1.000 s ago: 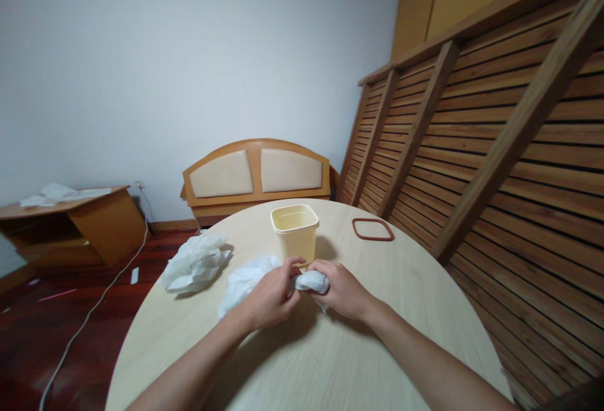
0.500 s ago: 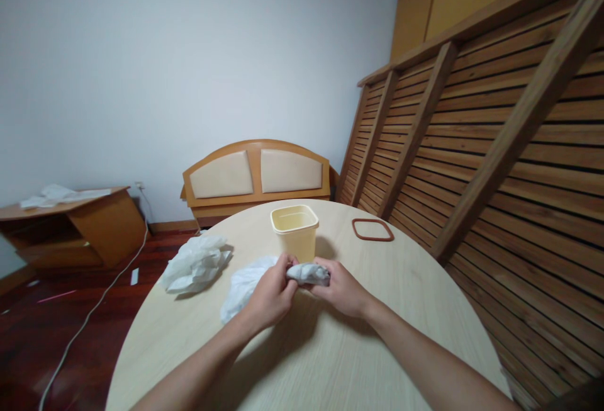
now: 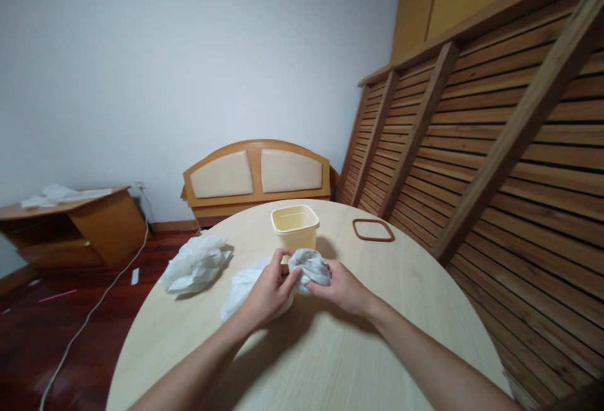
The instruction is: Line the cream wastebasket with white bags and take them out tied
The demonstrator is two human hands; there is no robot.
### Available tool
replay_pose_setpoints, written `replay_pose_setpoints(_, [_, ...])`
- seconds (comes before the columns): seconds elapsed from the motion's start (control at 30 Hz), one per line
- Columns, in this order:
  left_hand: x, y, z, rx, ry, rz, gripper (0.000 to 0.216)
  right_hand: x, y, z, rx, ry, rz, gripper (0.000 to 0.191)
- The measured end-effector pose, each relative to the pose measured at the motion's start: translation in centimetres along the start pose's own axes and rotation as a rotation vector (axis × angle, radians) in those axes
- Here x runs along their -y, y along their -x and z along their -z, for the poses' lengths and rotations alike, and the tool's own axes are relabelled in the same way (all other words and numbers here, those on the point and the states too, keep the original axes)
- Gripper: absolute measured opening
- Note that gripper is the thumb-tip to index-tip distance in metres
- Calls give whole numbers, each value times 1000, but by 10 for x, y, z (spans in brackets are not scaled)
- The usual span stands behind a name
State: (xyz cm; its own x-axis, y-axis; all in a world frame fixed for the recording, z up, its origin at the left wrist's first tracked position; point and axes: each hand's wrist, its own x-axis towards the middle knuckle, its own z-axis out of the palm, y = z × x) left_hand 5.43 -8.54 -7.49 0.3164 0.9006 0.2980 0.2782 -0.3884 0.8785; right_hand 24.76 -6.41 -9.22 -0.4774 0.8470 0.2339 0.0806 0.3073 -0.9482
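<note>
Both hands hold a crumpled white plastic bag [image 3: 309, 266] just above the round pale wood table [image 3: 330, 348]. My left hand [image 3: 267, 291] pinches its left side with fingers closed. My right hand [image 3: 342, 288] grips its right side, fingers closed too. The rest of the bag trails to the left as a white heap [image 3: 240, 288] on the table. Right behind the hands stands an open pale yellow plastic tub [image 3: 295, 227], upright.
A second crumpled white bag [image 3: 195, 264] lies near the table's left edge. A brown square seal ring [image 3: 372, 230] rests at the back right. A slatted wooden bed frame [image 3: 472, 146] leans on the right. A headboard [image 3: 257, 175] and a low cabinet [image 3: 70, 225] stand behind.
The hands have lifted the bunched bag slightly and loosened it; the wad between them now looks bigger and sits closer to the tub's rim.
</note>
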Motion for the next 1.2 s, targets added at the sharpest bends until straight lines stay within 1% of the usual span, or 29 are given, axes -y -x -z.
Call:
replay_pose_setpoints(0.13, [6, 0, -1, -109, -119, 17, 34, 1, 0, -4, -53, -77, 78, 46])
replay_pose_setpoints(0.23, [3, -1, 0, -125, -192, 7, 23, 4, 1, -8, -60, -176, 88, 54])
replay_pose_setpoints(0.33, [-4, -1, 3, -164, -318, 23, 9, 4, 1, -9, -86, -235, 85, 60])
replay_pose_setpoints(0.4, [-7, -1, 5, -185, -427, 47, 4, 2, 0, -9, -126, -260, 97, 61])
replay_pose_setpoints(0.47, [-9, -1, 7, -171, -505, 78, 4, 1, -3, -9, -144, -286, 105, 59])
replay_pose_setpoints(0.57, [-9, -2, 8, -157, -516, 103, 8, 0, -5, -8, -142, -308, 96, 57])
replay_pose_setpoints(0.73, [-4, -6, 9, -174, -524, 124, 16, -1, -5, -9, -117, -284, 69, 61])
replay_pose_setpoints(0.87, [-5, -6, 10, -216, -635, 198, 14, 0, -2, -12, -141, -210, 98, 68])
replay_pose_setpoints(0.93, [-6, -4, 9, -242, -683, 208, 11, 1, 0, -14, -155, -169, 123, 73])
replay_pose_setpoints(1.0, [-6, -1, 7, -254, -688, 190, 13, 3, 1, -14, -155, -124, 147, 70])
replay_pose_setpoints(1.07, [-5, 1, 6, -247, -638, 139, 19, 5, 2, -13, -144, -41, 178, 56])
replay_pose_setpoints(1.13, [-3, 3, 5, -232, -551, 57, 33, 8, 2, -11, -135, 102, 221, 39])
replay_pose_setpoints(1.2, [-2, 3, 5, -205, -472, -37, 49, 10, 3, -10, -128, 250, 267, 34])
